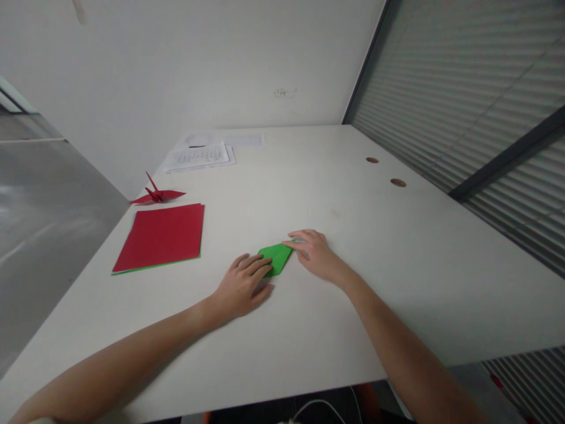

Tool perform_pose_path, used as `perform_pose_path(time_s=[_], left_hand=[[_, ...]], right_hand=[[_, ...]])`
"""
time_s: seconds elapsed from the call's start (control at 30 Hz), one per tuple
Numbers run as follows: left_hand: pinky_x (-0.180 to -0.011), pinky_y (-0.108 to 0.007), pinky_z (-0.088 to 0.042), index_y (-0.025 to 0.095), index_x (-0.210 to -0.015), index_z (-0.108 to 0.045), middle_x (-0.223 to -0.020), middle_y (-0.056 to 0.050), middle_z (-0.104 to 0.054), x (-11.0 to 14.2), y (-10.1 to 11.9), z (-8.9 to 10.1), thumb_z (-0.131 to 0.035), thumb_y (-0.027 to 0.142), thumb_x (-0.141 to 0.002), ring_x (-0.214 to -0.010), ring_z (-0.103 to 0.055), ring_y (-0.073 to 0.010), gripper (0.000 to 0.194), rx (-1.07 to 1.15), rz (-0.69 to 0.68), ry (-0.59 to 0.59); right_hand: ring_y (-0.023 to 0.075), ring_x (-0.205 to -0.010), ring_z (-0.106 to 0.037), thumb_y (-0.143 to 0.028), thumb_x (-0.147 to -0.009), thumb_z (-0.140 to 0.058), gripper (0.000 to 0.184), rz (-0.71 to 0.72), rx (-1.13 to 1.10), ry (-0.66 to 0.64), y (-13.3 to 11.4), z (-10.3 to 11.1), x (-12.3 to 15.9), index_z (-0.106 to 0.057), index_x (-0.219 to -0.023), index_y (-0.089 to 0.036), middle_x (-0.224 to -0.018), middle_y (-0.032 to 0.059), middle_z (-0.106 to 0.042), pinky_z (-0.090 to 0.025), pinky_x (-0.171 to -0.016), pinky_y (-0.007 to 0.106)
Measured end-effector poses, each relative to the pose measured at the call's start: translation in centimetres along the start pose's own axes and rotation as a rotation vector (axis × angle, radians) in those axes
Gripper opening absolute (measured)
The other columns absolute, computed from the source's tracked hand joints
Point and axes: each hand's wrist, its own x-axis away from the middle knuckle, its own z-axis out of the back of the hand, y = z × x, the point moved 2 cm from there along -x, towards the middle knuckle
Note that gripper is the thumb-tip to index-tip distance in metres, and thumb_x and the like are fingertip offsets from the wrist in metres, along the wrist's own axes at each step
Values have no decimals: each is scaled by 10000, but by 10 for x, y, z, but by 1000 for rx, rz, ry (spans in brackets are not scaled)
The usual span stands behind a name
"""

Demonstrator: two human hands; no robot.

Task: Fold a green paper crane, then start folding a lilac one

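On white bench (282, 347), apparently creasing folded green paper (278, 257) between both hands, with left hand (242, 282) flat over one end and right hand (318, 254) at pointed tip, grip pinched or not can't tell, probably needing careful edge alignment next.

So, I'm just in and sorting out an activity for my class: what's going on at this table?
A person has both hands on a folded piece of green paper. The left hand lies over one end; the fingers of the right hand are at the narrow opposite tip, though whether they pinch it is unclear. Off to the person's left lies a stack of paper, red on top with green showing beneath, and beyond it a folded red bird.
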Motion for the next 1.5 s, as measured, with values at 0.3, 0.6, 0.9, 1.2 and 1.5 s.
perform_pose_path(time_s=[0.3, 0.6, 0.9, 1.2, 1.5], left_hand=[[-855, -435, -512, 206, -1249, -573, -1177, -118, -649, -6, -6, 13, -594, 511, -874, -1016, -638, -271, 484, -13, -84, -44], [-740, -322, -542, 218, -1259, -590, -993, -58, -741, -10, -16, 28, -534, 234, -903, -801, -698, -199, 362, 242, 177, -7], [-458, -213, -404, 142, -1312, -532, -701, -11, -671, -17, -29, 21, -605, 338, -847, -531, -568, -124, 511, 762, 470, -123], [-903, -445, -506, 239, -1103, -663, -1171, -85, -665, -12, -22, 15, -659, 359, -864, -1081, -614, -271, 267, 76, -63, 30], [-883, -410, -536, 197, -1113, -665, -1154, -90, -688, -10, -29, 1, -567, 277, -935, -1036, -662, -237, 219, 67, -140, 11]], right_hand=[[194, -968, -598, -218, -899, -610, 174, 106, -94, -111, -10, 0, -2, -749, -995, -259, -977, 48, -697, -372, -950, 407], [184, -907, -640, -496, -926, -522, 376, 26, -587, 83, -18, 20, -2, -732, -1006, -194, -949, 82, -699, -485, -860, 334], [151, -803, -658, -418, -735, -738, 488, -257, -1041, -70, -14, 1, -4, -649, -1148, -175, -1081, 85, -672, -547, -735, 307], [254, -1008, -552, -205, -792, -699, 213, -118, -78, 162, -14, -5, -3, -725, -1003, -207, -1046, 100, -630, -432, -950, 460], [221, -1033, -526, -317, -855, -685, 209, 240, -40, -30, -29, -24, -1, -728, -1055, -270, -1079, 53, -660, -410, -919, 398]])
